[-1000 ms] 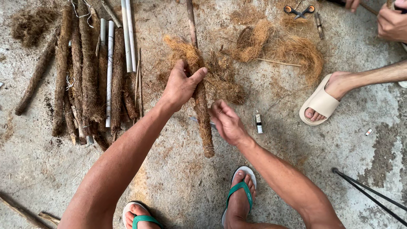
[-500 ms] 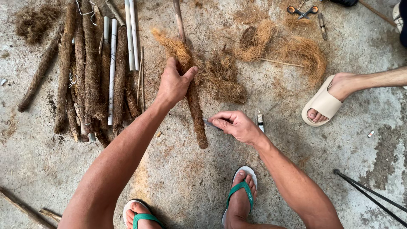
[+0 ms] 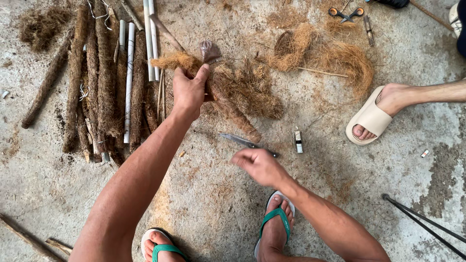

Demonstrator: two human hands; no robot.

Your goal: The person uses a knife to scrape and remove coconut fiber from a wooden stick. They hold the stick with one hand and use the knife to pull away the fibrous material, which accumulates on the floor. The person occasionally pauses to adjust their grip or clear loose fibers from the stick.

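Left hand [image 3: 188, 92] is clenched around the fibre-wrapped stick [image 3: 228, 104], right hand [image 3: 259, 165] hangs loose-fingered over the knife [image 3: 247, 142] just beyond its fingertips, so a careless grab could nick them.

a knife [image 3: 247, 142] lies on the floor [image 3: 204, 194] between the fibre-wrapped stick [image 3: 233, 109] and the right hand [image 3: 259, 165].

two hands: left hand [image 3: 188, 92] at 12 o'clock, right hand [image 3: 259, 166] at centre; one knife [image 3: 246, 142]; one pair of scissors [image 3: 345, 13] at 1; four white pipes [image 3: 151, 39] at 11; three sandalled feet; one small lighter [image 3: 298, 141]
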